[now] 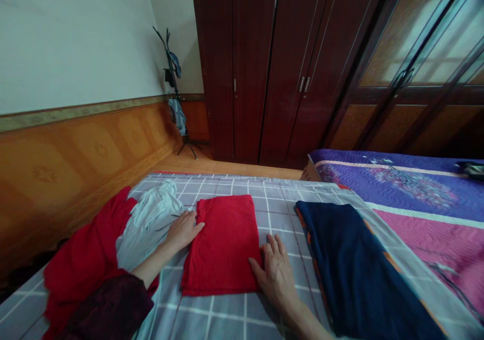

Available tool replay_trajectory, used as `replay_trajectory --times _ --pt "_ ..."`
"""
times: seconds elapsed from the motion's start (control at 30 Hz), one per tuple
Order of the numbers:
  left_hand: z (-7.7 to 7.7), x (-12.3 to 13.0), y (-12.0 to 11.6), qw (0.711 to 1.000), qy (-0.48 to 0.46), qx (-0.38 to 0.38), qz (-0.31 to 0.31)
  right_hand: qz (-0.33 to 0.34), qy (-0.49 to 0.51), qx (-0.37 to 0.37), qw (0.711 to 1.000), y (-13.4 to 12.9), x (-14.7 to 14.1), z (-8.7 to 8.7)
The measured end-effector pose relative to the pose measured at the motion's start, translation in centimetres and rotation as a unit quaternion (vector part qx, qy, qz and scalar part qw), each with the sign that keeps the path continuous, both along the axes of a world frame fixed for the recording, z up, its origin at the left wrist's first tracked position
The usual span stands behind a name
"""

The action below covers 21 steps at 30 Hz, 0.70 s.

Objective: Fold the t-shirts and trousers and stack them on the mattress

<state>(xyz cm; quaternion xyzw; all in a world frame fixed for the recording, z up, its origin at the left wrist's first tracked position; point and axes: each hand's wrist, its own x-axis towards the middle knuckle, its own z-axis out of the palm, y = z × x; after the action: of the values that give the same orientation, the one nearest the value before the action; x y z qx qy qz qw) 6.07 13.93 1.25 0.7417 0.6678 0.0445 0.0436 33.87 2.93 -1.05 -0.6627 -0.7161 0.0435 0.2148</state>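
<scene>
A red garment (pixel 225 246), folded into a flat rectangle, lies on the grey checked bedsheet (pixel 227 320). At its left edge is my left hand (pixel 185 229), fingers stretched out and the thumb resting on the cloth. My right hand (pixel 276 269) lies along the right edge, its fingers extended on the sheet and its thumb touching the red fabric. Neither hand grasps anything. Right of that hand is a folded dark navy garment (pixel 355 264) with orange trim. A crumpled pale garment (pixel 153 214) and a loose red cloth (pixel 91 249) are heaped beside my left arm.
A second bed surface with a purple and pink cover (pixel 408 183) adjoins on the right. Dark red wardrobes (pixel 249 67) stand beyond the bed's far edge. A black coat rack (pixel 176 85) with items hanging on it occupies the corner. An orange-panelled wall (pixel 94 153) runs along the left.
</scene>
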Motion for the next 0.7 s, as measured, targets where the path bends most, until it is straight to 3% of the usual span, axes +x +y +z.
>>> replay_trajectory --times 0.1,0.2,0.27,0.33,0.4,0.53,0.7 --pt "0.8 0.8 2.5 1.0 0.007 -0.005 0.022 -0.001 0.033 -0.005 0.999 0.0 -0.1 0.3" --pt "1.2 2.3 3.4 0.999 0.013 0.013 0.03 -0.006 0.047 -0.015 0.999 0.3 -0.1 0.5" --pt "0.8 3.5 2.9 0.999 0.007 0.034 -0.021 -0.006 0.041 -0.023 0.999 0.6 -0.1 0.6" --pt "-0.4 4.2 2.2 0.992 -0.005 0.039 -0.116 -0.004 0.033 -0.025 0.999 0.9 -0.1 0.7" --pt "-1.7 4.1 2.1 0.988 -0.012 0.027 -0.152 -0.003 0.032 -0.026 0.999 0.9 -0.1 0.7" --pt "-2.8 2.1 4.2 0.999 -0.01 0.021 -0.039 -0.002 0.041 -0.042 0.998 0.9 -0.1 1.0" --pt "-1.3 1.1 7.6 0.998 -0.034 0.008 -0.051 -0.012 0.074 -0.074 0.994 0.8 -0.2 1.4"
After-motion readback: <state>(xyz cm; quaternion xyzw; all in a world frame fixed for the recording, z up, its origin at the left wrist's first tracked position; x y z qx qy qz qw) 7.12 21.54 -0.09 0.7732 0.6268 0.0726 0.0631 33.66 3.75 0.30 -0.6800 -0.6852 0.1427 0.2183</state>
